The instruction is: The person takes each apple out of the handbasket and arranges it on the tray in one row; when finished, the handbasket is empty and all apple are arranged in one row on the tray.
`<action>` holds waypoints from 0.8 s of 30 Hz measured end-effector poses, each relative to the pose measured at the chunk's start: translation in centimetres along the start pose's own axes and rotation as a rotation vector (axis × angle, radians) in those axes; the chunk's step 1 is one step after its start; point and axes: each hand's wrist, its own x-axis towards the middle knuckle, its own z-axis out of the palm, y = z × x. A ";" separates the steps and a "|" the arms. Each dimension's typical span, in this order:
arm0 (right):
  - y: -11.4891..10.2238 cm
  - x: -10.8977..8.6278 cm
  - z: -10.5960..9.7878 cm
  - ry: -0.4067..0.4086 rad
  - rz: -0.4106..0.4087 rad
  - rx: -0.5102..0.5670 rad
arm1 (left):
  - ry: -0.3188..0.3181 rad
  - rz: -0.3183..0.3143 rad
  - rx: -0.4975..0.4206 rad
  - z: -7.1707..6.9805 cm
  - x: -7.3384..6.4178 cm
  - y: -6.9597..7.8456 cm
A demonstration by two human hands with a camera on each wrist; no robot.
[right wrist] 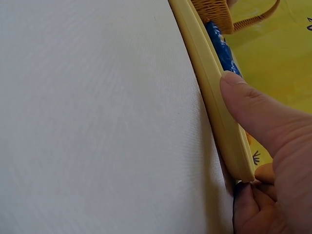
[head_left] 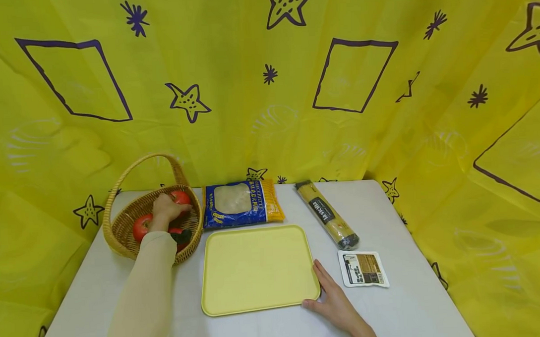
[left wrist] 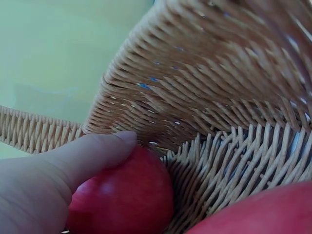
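Inside the wicker basket (head_left: 113, 233), my left hand (head_left: 166, 210) reaches down and grips a red tomato (left wrist: 126, 195). Its thumb lies along the top of the tomato in the left wrist view; the other fingers are hidden there. Another tomato (head_left: 141, 227) and a dark green vegetable (head_left: 181, 236) lie by the wrist in the basket. At the near right corner of the pale yellow tray (head_left: 260, 270), my right hand (head_left: 335, 305) holds the rim. The right wrist view has the thumb on the tray's edge and the fingers bent around its corner.
Behind the tray lies a blue and yellow bag of pasta (head_left: 235, 204). A long pack of spaghetti (head_left: 327, 215) rests at an angle to the right, with a small white flat packet (head_left: 364, 269) nearer me. A yellow curtain (head_left: 233, 140) borders the white table (head_left: 413, 302).
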 end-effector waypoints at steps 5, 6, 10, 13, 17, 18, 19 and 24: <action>0.0 0.0 0.0 0.006 -0.001 -0.003 | 0.042 0.004 -0.005 -0.4 -0.3 0.4; 0.0 0.0 0.1 0.007 -0.001 -0.003 | 0.052 0.003 -0.005 -0.5 -0.3 0.4; 0.0 0.0 0.1 0.006 -0.008 -0.004 | 0.080 -0.013 -0.035 -0.6 -0.5 0.5; 0.0 0.0 0.0 0.006 -0.011 -0.005 | 0.092 -0.025 -0.052 -0.7 -0.6 0.6; 0.0 0.0 0.0 0.009 -0.014 -0.010 | 0.111 -0.028 -0.097 -0.9 -1.0 1.0; 0.0 0.0 0.1 0.011 -0.016 -0.011 | 0.114 -0.028 -0.113 -0.9 -1.1 1.1; 0.0 0.0 0.1 0.012 -0.016 -0.011 | 0.121 -0.025 -0.128 -1.0 -1.3 1.3; -0.1 0.0 0.0 0.008 -0.010 -0.006 | 0.144 -0.005 -0.175 -1.5 -1.8 2.0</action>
